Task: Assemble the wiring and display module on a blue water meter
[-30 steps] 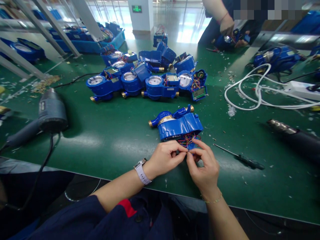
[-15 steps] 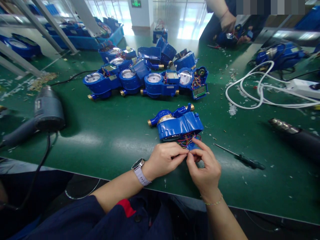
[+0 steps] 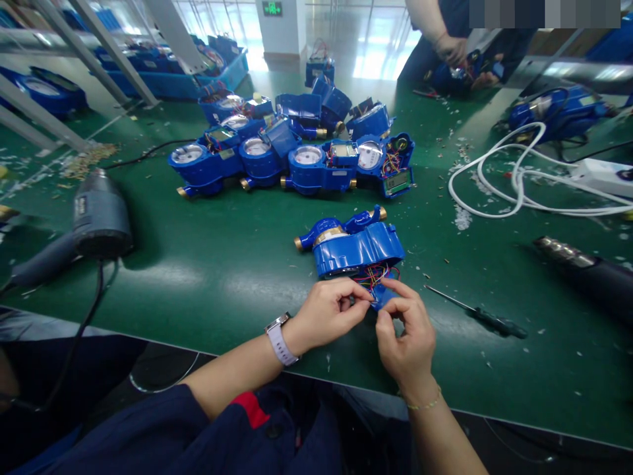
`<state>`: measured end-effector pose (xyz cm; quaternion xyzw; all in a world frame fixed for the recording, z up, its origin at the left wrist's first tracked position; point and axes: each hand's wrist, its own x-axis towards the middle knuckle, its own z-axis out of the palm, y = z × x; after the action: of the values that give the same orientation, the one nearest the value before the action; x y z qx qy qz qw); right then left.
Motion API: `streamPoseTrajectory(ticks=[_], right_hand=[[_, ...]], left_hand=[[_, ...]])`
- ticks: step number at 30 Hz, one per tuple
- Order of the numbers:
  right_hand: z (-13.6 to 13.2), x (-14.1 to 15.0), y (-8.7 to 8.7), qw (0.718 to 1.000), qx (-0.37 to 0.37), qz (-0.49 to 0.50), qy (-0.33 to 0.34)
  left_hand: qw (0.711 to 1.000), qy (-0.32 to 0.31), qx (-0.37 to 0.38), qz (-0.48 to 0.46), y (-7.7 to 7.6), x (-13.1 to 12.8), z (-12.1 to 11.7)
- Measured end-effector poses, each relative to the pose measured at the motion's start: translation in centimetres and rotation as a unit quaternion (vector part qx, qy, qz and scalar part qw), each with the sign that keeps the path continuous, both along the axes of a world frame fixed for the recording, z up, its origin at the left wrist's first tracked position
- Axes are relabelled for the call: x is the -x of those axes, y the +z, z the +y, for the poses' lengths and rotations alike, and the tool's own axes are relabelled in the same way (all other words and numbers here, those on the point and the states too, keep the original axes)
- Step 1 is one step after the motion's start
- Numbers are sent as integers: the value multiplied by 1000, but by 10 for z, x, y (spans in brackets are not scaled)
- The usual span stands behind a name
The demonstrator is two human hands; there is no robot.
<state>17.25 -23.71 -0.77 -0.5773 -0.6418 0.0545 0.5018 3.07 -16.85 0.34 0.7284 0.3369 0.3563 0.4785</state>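
A blue water meter [image 3: 359, 251] with brass pipe ends lies tipped on the green table in front of me. Thin coloured wires [image 3: 376, 274] spill from its near side toward a small blue cover [image 3: 382, 295]. My left hand [image 3: 333, 310], with a watch on its wrist, is closed in a pinch on the wire ends; the exact strands are too small to make out. My right hand [image 3: 408, 326] curls round the cover's right edge, its index finger reaching over to the wires. The fingers partly hide the cover.
Several blue water meters [image 3: 304, 158] stand in a cluster beyond. A heat gun [image 3: 101, 218] is at left, a screwdriver [image 3: 487, 320] and another heat gun [image 3: 588, 267] at right. White cable [image 3: 519, 175] loops near a power strip [image 3: 601, 175]. A co-worker's hand [image 3: 452, 49] works at the far right.
My right thumb and fingertips have drawn a little back from my left fingertips, showing more of the blue cover. The left hand keeps its pinch. The whole view has shifted slightly.
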Motion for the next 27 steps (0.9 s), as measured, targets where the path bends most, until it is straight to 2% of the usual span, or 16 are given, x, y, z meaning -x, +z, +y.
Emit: streamPoseTrajectory(ticks=[8, 13, 18, 21, 27], right_hand=[[-16, -6, -12, 999, 13, 32, 40], [-19, -5, -12, 997, -12, -3, 76], [-15, -4, -10, 998, -34, -12, 42], [-15, -6, -10, 999, -32, -8, 26], [-13, -9, -15, 999, -21, -3, -29]], left_hand=[[997, -3, 80, 4, -1, 0, 0], [998, -6, 64, 1, -1, 0, 2], [998, 7, 62, -8, -1, 2, 6], [997, 11, 75, -16, -2, 4, 7], [998, 17, 55, -11, -4, 6, 8]])
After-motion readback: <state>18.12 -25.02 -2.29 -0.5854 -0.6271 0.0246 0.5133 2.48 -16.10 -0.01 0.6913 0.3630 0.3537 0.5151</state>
